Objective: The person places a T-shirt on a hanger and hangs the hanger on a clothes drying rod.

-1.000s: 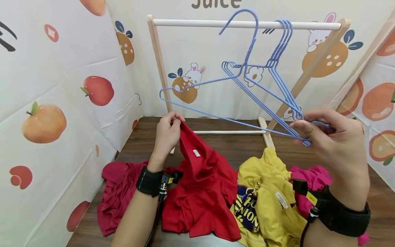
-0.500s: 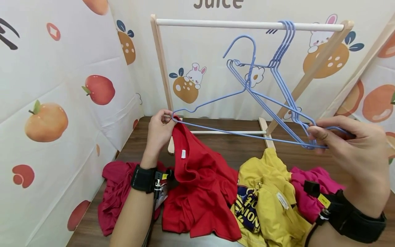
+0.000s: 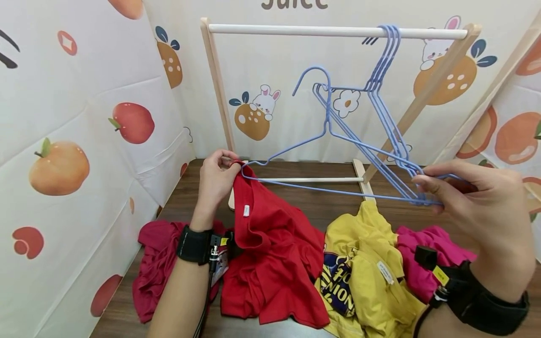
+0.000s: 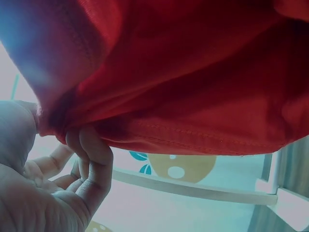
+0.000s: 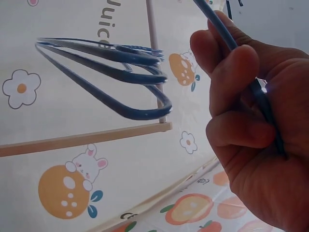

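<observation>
My left hand [image 3: 216, 180] pinches the edge of a red shirt [image 3: 287, 263] and lifts it, so a white label shows inside the raised opening. In the left wrist view, thumb and fingers [image 4: 91, 150] hold a bunched bit of the red cloth. My right hand [image 3: 486, 202] grips one end of a blue wire hanger [image 3: 328, 101], whose hook points up. The hanger's other end lies right at the raised shirt edge, by my left fingertips. In the right wrist view, fingers [image 5: 236, 72] are curled round the blue wire.
Several blue hangers [image 3: 382, 65] hang toward the right of the rack's white bar [image 3: 274, 30]. On the wooden table lie a yellow shirt [image 3: 376, 277], a pink garment [image 3: 435, 258] at right and a dark red garment [image 3: 160, 263] at left. A printed cloth backdrop [image 3: 127, 197] surrounds the table.
The hanger has come down, its free end now at the raised shirt edge. My right hand has shifted right, and my left hand slightly left with the red cloth.
</observation>
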Demonstrator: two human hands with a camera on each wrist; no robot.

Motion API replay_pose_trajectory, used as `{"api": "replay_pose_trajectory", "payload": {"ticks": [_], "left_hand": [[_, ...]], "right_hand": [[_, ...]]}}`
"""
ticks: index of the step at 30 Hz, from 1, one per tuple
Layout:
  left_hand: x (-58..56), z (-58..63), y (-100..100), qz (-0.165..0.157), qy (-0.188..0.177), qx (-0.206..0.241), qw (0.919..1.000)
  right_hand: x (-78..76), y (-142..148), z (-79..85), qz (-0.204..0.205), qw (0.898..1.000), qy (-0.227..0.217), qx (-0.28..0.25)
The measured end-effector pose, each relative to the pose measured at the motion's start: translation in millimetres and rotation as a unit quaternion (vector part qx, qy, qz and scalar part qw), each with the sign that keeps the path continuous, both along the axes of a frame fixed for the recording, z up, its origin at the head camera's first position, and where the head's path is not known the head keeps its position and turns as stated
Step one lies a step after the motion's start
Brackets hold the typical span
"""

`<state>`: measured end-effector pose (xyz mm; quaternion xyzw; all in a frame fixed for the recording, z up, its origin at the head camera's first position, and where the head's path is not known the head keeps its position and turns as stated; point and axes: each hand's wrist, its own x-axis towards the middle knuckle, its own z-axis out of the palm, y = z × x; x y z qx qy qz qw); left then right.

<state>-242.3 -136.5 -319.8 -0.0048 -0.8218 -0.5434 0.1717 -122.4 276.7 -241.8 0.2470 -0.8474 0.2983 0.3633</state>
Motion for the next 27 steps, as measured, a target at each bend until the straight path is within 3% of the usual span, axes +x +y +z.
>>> {"api": "replay_pose_trajectory", "payload": {"ticks": [8,14,27], "left_hand": [[4.3,3.8,2.3,-0.022,0.012,-0.022,0.9994],[7.1,5.9,5.2,-0.047,0.041,-0.061,0.9962],[23.6,19.1,16.7,-0.069,0.068,-0.091,0.9911]], "right_hand": [[-1.4,-8.2,0.6,-0.008,1.0,-0.002,0.016],[-5.7,-14.2,-1.0,0.013,1.0,0.013,0.012],[-9.0,-20.1,-2.0,0.019,0.999,0.031,0.036]]}}
